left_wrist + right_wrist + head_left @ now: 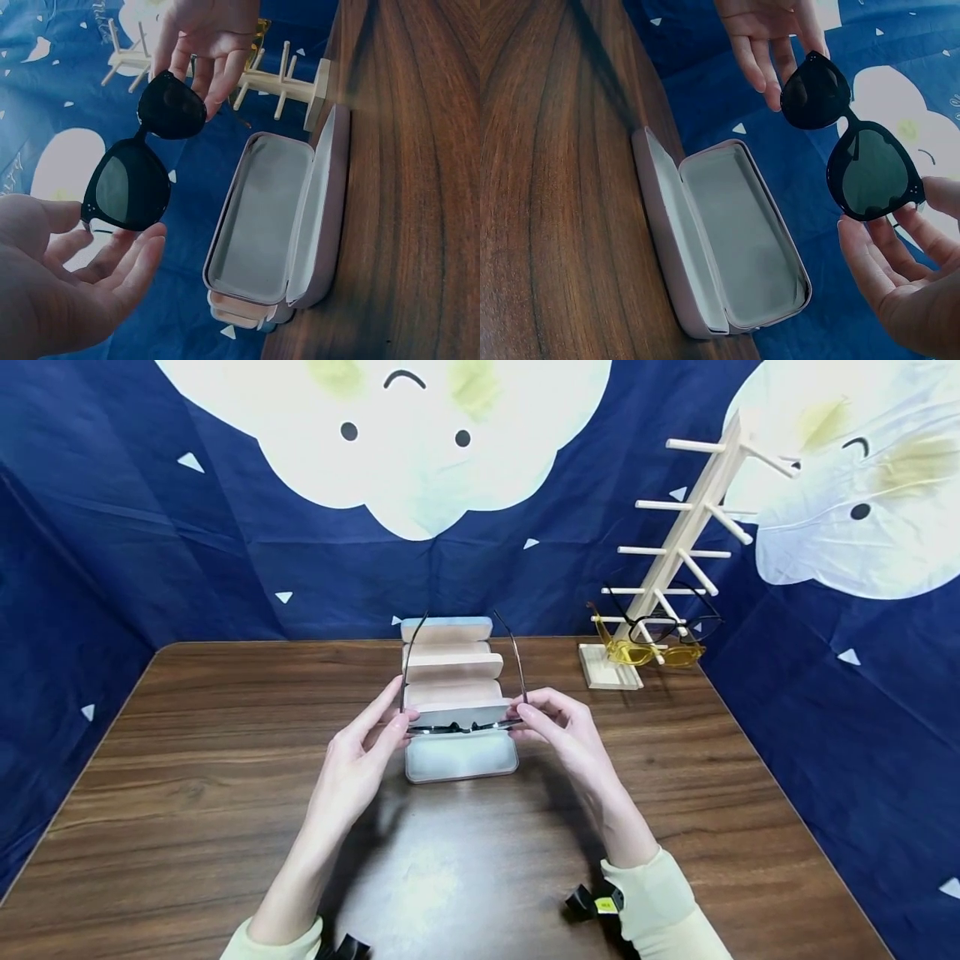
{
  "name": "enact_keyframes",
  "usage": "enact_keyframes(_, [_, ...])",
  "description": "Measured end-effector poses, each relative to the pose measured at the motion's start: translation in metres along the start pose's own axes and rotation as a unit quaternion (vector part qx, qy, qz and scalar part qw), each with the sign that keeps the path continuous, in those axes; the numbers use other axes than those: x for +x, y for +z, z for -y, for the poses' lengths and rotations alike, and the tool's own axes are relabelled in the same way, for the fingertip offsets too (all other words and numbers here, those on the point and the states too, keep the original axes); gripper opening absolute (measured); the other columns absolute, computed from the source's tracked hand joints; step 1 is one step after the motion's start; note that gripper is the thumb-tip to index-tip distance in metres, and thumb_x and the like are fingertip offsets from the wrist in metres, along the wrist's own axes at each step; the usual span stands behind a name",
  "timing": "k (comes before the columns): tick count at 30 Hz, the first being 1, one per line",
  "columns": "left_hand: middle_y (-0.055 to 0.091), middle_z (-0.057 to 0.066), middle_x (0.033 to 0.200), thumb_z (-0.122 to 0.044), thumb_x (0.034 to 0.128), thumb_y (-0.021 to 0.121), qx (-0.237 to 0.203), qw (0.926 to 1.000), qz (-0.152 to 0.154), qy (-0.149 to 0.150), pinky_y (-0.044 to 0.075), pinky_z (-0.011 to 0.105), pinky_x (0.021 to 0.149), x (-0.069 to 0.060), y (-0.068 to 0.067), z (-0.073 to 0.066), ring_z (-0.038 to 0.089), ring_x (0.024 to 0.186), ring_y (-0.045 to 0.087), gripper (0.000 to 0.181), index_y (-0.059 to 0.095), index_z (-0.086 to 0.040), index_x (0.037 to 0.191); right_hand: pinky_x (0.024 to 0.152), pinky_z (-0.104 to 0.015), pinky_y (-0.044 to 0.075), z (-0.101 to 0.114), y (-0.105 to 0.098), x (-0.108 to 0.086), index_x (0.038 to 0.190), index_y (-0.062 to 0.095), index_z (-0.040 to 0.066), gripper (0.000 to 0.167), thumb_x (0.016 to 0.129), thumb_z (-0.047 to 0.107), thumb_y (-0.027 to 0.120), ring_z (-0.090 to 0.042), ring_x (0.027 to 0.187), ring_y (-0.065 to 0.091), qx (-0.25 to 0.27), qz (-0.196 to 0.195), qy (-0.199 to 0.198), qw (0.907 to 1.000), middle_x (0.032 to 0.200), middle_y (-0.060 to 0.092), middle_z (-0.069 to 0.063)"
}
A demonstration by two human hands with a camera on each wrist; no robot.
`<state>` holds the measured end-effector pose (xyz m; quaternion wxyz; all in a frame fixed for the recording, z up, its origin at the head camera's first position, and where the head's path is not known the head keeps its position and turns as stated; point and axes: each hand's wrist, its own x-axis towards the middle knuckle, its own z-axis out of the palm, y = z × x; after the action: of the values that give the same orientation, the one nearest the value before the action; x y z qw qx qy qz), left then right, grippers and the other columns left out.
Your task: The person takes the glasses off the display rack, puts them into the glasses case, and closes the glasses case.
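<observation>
Black sunglasses with dark lenses [131, 184] are held up between both hands, their temples unfolded and pointing toward the back. My left hand [363, 743] pinches one end of the frame by its hinge. At the other end, my right hand [566, 735] pinches the opposite hinge corner between thumb and fingers. Below and behind the sunglasses, an eyeglass case [739, 232] stands with its lid raised, showing a grey lining and nothing inside. Neither hand touches that case in the wrist views.
Several more pale pink cases [453, 667] line up behind the open one, toward the blue cloth backdrop [330, 577]. A wooden glasses rack [678, 543] stands at the back right, holding yellow-framed glasses [630, 652] and black-framed glasses [642, 628]. All stand on a brown wooden table [225, 760].
</observation>
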<state>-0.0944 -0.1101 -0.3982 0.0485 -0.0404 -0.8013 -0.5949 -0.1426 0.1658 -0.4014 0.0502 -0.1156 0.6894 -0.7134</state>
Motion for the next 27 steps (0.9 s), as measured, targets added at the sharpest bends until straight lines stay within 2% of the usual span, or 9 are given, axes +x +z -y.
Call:
enact_keyframes(3, [0.074,0.011,0.129,-0.032,0.1075,0.055,-0.014,0.9999,0.005,-0.003,0.056,0.014,0.089,-0.0001,0.0018,0.0026,-0.006,0.095,0.072,0.049,0.044,-0.036,0.155,0.09,-0.047,0.062,-0.0009,-0.0005,-0.0017,0.108,0.065,-0.002,0.016,0.101,0.012,0.064,-0.024,0.102,0.074,0.001,-0.001,0.006,1.0,0.125,0.062,-0.038])
enact_keyframes(5, [0.073,0.013,0.129,-0.03,0.1076,0.055,-0.031,0.9995,0.008,-0.001,0.058,0.016,0.089,0.0007,0.0027,0.0041,-0.005,0.096,0.072,0.049,0.044,-0.035,0.155,0.089,-0.044,0.063,-0.0005,-0.0012,-0.0019,0.111,0.065,-0.004,0.019,0.101,0.013,0.064,-0.026,0.102,0.074,-0.003,-0.001,0.003,1.0,0.123,0.064,-0.036])
enact_keyframes(10, [0.07,0.02,0.131,-0.029,0.1077,0.055,-0.066,0.9977,0.018,0.007,0.059,0.02,0.091,0.0039,0.0041,0.0072,-0.001,0.098,0.072,0.05,0.043,-0.033,0.156,0.085,-0.036,0.064,0.0009,-0.0023,-0.0005,0.117,0.063,-0.01,0.029,0.101,0.014,0.064,-0.02,0.1,0.075,-0.01,-0.004,-0.005,0.9999,0.111,0.073,-0.016])
enact_keyframes(11, [0.07,0.02,0.131,-0.029,0.1077,0.055,-0.068,0.9975,0.02,0.006,0.059,0.02,0.091,0.0041,0.0042,0.0077,-0.001,0.099,0.072,0.05,0.043,-0.033,0.156,0.086,-0.036,0.064,0.0004,-0.0024,-0.0003,0.118,0.063,-0.011,0.03,0.101,0.014,0.064,-0.019,0.099,0.075,-0.01,-0.005,-0.004,0.9999,0.112,0.072,-0.017])
enact_keyframes(17, [0.07,0.019,0.133,-0.031,0.1078,0.055,-0.064,0.9975,0.032,0.001,0.058,0.02,0.092,0.0062,0.0024,0.0083,0.0,0.1,0.072,0.05,0.042,-0.034,0.156,0.086,-0.038,0.064,-0.0008,-0.0004,-0.0005,0.119,0.062,-0.012,0.03,0.102,0.012,0.063,-0.018,0.097,0.075,-0.002,-0.016,0.0,0.9999,0.117,0.068,-0.029])
enact_keyframes(21, [0.07,0.018,0.134,-0.031,0.1082,0.054,-0.059,0.9975,0.039,0.001,0.058,0.02,0.092,0.0067,0.0018,0.0083,0.0,0.1,0.072,0.051,0.041,-0.033,0.157,0.087,-0.039,0.064,-0.002,0.0003,-0.0012,0.12,0.063,-0.01,0.03,0.102,0.013,0.064,-0.017,0.098,0.074,-0.003,-0.022,-0.002,0.9997,0.109,0.073,-0.012])
enact_keyframes(27, [0.069,0.017,0.135,-0.028,0.1083,0.054,-0.061,0.9973,0.041,0.002,0.059,0.02,0.091,0.0065,0.001,0.0091,-0.001,0.099,0.071,0.05,0.042,-0.031,0.157,0.088,-0.041,0.063,-0.0022,0.0011,-0.0005,0.121,0.061,-0.011,0.031,0.101,0.012,0.064,-0.016,0.101,0.074,-0.006,-0.018,-0.006,0.9998,0.109,0.073,-0.007])
